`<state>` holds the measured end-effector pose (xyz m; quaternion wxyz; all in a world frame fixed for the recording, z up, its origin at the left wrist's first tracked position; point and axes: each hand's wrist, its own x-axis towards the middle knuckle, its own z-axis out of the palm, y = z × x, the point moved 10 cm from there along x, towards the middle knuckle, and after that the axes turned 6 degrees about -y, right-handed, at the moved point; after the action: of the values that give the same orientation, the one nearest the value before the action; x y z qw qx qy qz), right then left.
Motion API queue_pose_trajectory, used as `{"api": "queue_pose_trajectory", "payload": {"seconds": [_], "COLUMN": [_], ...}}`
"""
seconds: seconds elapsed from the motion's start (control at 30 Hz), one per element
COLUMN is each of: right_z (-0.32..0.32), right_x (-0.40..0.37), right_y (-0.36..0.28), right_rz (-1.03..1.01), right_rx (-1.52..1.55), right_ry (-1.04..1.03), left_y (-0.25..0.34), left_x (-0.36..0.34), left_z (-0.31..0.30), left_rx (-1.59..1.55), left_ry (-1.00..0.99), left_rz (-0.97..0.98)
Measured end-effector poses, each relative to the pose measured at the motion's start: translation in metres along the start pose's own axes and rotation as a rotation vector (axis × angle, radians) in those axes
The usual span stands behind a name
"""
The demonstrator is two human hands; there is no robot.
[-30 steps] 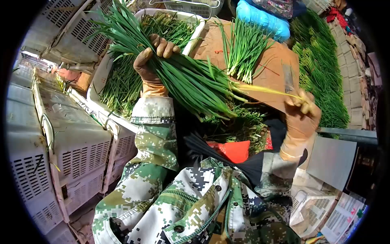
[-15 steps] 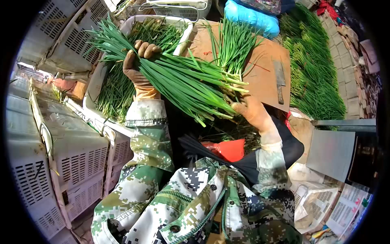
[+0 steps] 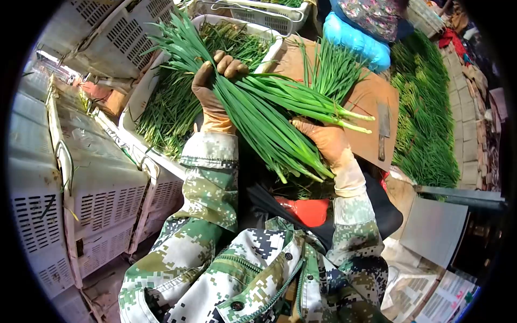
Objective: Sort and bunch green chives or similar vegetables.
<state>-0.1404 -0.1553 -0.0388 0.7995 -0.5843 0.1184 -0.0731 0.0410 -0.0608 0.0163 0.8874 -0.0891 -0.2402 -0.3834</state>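
A long bunch of green chives with pale stalk ends is held slantwise before my chest. My gloved left hand wraps round it near the leafy end, closed. Toward the stalk ends, my gloved right hand reaches in where the bunch is split in two. Its thumb or finger lies along the lower part, and its other fingers are hidden behind the stalks. The upper part fans to the right, above that hand. Beyond it, another pile of chives lies on a brown board.
A cleaver lies at the board's right. Behind my left hand stands a white crate of loose greens. White crates are stacked at left. Many chives lie at far right. A person's blue sleeve shows at the top.
My right hand has moved from the stalk ends inward, up between the stalks. The bunch has split into an upper and a lower part. My left hand keeps its grip.
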Motion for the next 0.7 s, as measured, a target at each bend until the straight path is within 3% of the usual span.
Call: {"api": "queue_pose_trajectory", "payload": {"seconds": [0.07,0.2,0.27,0.37,0.47,0.53,0.6,0.7], "right_z": [0.006,0.011,-0.011,-0.025,-0.024,-0.013,-0.017,-0.042], "right_x": [-0.002,0.004,0.0,-0.005,-0.012,-0.028,-0.052,-0.094], "right_y": [-0.008,0.004,-0.007,-0.015,-0.024,-0.032,-0.026,-0.035], "right_rz": [-0.036,-0.119,-0.338,-0.363,-0.236,-0.092,-0.081,-0.205], "right_rx": [-0.238,-1.107,-0.849,-1.057,-0.167,0.1,0.345,0.222], "right_ry": [0.078,-0.044,0.205,0.132,0.097,-0.103,-0.225,-0.039], "left_y": [0.001,0.002,0.0,0.002,0.003,0.005,0.011,0.023], "left_x": [-0.001,-0.004,-0.003,-0.003,-0.002,-0.001,-0.002,-0.002], "left_z": [0.001,0.0,-0.001,-0.004,-0.004,-0.003,-0.003,-0.013], "left_rx": [-0.034,0.02,0.011,0.044,0.099,0.035,0.024,-0.02], "left_ry": [-0.017,-0.002,0.01,0.029,0.042,0.048,0.023,0.081], "left_rz": [0.001,0.002,-0.005,0.005,0.006,0.026,0.039,0.104]}}
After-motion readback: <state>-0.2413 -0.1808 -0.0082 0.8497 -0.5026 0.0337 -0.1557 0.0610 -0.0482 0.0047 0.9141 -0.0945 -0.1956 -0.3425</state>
